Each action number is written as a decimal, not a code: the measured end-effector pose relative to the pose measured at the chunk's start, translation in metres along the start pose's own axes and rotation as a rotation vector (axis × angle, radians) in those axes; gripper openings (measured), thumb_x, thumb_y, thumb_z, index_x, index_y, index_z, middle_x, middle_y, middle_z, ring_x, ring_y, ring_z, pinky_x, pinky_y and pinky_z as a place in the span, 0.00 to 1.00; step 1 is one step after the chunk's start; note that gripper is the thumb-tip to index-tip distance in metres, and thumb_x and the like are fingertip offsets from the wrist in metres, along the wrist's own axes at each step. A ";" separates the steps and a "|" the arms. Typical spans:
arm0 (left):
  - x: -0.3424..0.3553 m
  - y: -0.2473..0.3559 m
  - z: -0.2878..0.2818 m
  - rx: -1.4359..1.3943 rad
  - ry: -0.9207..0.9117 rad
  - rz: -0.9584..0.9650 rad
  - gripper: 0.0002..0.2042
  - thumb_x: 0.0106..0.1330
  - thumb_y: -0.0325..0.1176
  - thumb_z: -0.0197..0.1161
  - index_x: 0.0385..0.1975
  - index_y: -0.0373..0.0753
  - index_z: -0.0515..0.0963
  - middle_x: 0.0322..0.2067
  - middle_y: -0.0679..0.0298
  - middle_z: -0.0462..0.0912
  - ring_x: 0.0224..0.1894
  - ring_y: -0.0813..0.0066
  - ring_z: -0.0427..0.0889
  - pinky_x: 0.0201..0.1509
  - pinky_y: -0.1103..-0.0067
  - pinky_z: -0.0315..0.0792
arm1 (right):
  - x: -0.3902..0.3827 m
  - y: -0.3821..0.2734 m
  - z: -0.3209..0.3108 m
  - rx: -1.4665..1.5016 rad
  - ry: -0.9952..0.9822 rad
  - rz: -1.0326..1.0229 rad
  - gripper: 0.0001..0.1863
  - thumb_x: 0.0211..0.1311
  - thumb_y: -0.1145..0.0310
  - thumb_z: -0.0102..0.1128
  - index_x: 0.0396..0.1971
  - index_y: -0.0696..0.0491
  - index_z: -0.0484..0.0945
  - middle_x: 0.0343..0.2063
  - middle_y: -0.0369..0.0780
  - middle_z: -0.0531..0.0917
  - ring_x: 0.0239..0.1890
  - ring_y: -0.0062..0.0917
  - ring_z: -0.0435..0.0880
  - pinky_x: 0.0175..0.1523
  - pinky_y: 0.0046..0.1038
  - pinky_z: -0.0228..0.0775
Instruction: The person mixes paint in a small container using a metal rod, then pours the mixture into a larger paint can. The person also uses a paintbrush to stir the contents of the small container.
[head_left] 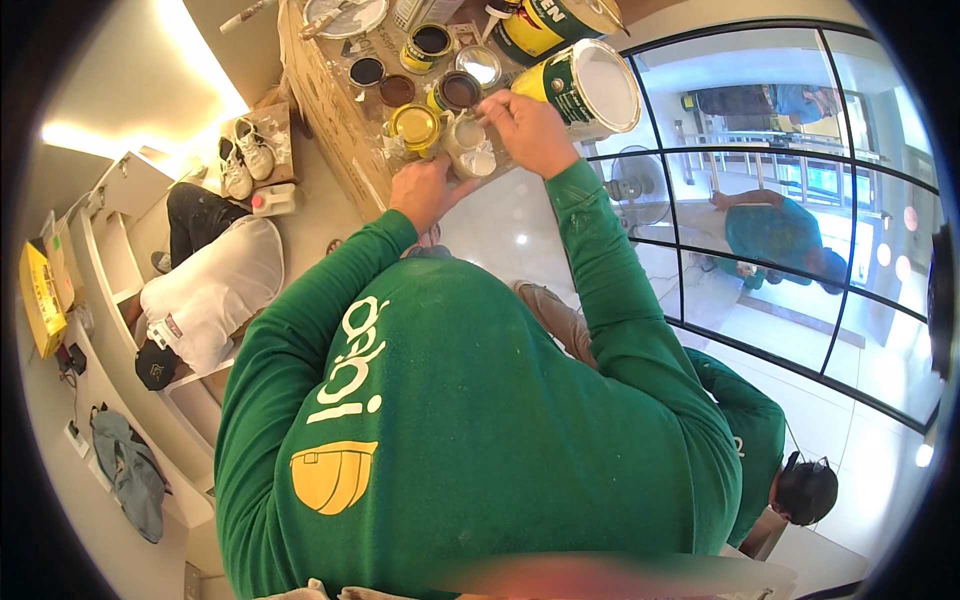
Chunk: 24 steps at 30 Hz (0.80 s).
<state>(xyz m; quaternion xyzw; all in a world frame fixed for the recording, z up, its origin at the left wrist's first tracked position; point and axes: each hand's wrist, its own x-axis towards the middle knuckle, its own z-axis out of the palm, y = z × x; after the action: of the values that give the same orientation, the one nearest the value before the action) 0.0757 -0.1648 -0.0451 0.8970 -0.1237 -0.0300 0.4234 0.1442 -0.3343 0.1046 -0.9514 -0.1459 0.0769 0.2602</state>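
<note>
A small whitish, see-through cup stands at the near edge of a worktable, with a pale lump at its near side. My left hand is closed against the cup's lower left, its thumb along the near side. At the cup's upper right, my right hand has its fingers pinched together; what lies between them is too small to make out. Close around the cup are a gold-lidded tin, an open tin of dark brown paint and a large paint can with a white lid.
More tins, including a dark one, and round lids crowd the cardboard-covered table. Leftward, a person in a white shirt bends by shelves, near shoes and a jug. Another person in green is low at right, beside a black-framed glass partition.
</note>
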 end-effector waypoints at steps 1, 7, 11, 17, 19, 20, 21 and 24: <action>0.000 0.000 0.000 -0.002 0.009 0.001 0.26 0.63 0.61 0.72 0.39 0.39 0.84 0.26 0.57 0.89 0.31 0.52 0.90 0.39 0.61 0.83 | 0.000 0.000 0.000 -0.011 0.061 0.007 0.19 0.79 0.56 0.54 0.40 0.55 0.86 0.34 0.45 0.91 0.37 0.42 0.89 0.46 0.36 0.79; 0.000 -0.001 0.002 -0.023 0.026 0.008 0.26 0.63 0.61 0.72 0.38 0.39 0.84 0.26 0.58 0.89 0.31 0.53 0.90 0.38 0.61 0.83 | -0.002 0.000 0.000 0.161 -0.078 -0.022 0.19 0.78 0.55 0.54 0.41 0.55 0.86 0.33 0.44 0.91 0.35 0.41 0.88 0.45 0.36 0.78; 0.000 -0.002 0.001 0.000 0.033 0.015 0.26 0.63 0.61 0.72 0.37 0.39 0.83 0.26 0.58 0.89 0.31 0.53 0.90 0.38 0.61 0.83 | 0.000 -0.001 -0.001 -0.097 -0.032 -0.023 0.19 0.77 0.55 0.55 0.41 0.57 0.85 0.29 0.46 0.90 0.34 0.46 0.88 0.44 0.41 0.79; -0.002 0.000 -0.001 -0.030 0.012 0.009 0.27 0.63 0.62 0.71 0.37 0.38 0.83 0.27 0.55 0.89 0.32 0.52 0.90 0.39 0.60 0.82 | 0.000 0.000 0.003 0.024 0.008 0.031 0.19 0.77 0.54 0.55 0.42 0.56 0.86 0.31 0.44 0.90 0.36 0.42 0.89 0.44 0.39 0.79; -0.002 0.000 -0.003 -0.065 -0.015 -0.012 0.29 0.64 0.62 0.70 0.35 0.35 0.83 0.27 0.51 0.88 0.34 0.48 0.89 0.41 0.58 0.81 | 0.000 0.001 0.002 -0.179 -0.044 0.093 0.19 0.78 0.54 0.55 0.44 0.54 0.86 0.33 0.40 0.91 0.36 0.35 0.89 0.45 0.34 0.78; -0.002 0.000 -0.004 -0.057 -0.012 -0.015 0.29 0.64 0.62 0.70 0.35 0.35 0.83 0.27 0.51 0.88 0.34 0.48 0.89 0.41 0.58 0.81 | 0.001 0.001 0.001 -0.099 -0.072 0.048 0.19 0.78 0.54 0.55 0.44 0.54 0.86 0.33 0.40 0.91 0.37 0.35 0.89 0.46 0.34 0.79; -0.001 0.001 -0.004 -0.051 -0.013 -0.016 0.29 0.64 0.62 0.70 0.36 0.35 0.83 0.27 0.51 0.88 0.34 0.48 0.89 0.41 0.58 0.81 | 0.001 0.002 0.001 -0.025 -0.094 0.023 0.19 0.78 0.54 0.55 0.44 0.54 0.86 0.33 0.40 0.91 0.37 0.35 0.89 0.46 0.34 0.79; 0.000 0.002 -0.003 -0.047 -0.019 -0.016 0.29 0.64 0.62 0.70 0.36 0.35 0.83 0.27 0.51 0.88 0.34 0.48 0.89 0.41 0.58 0.81 | 0.002 0.002 -0.001 0.030 -0.017 0.057 0.20 0.77 0.53 0.55 0.43 0.55 0.86 0.34 0.45 0.91 0.39 0.42 0.89 0.47 0.40 0.79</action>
<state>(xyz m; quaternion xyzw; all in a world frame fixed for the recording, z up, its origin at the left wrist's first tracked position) 0.0758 -0.1633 -0.0418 0.8874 -0.1200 -0.0448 0.4429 0.1470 -0.3354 0.1040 -0.9503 -0.1200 0.0947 0.2711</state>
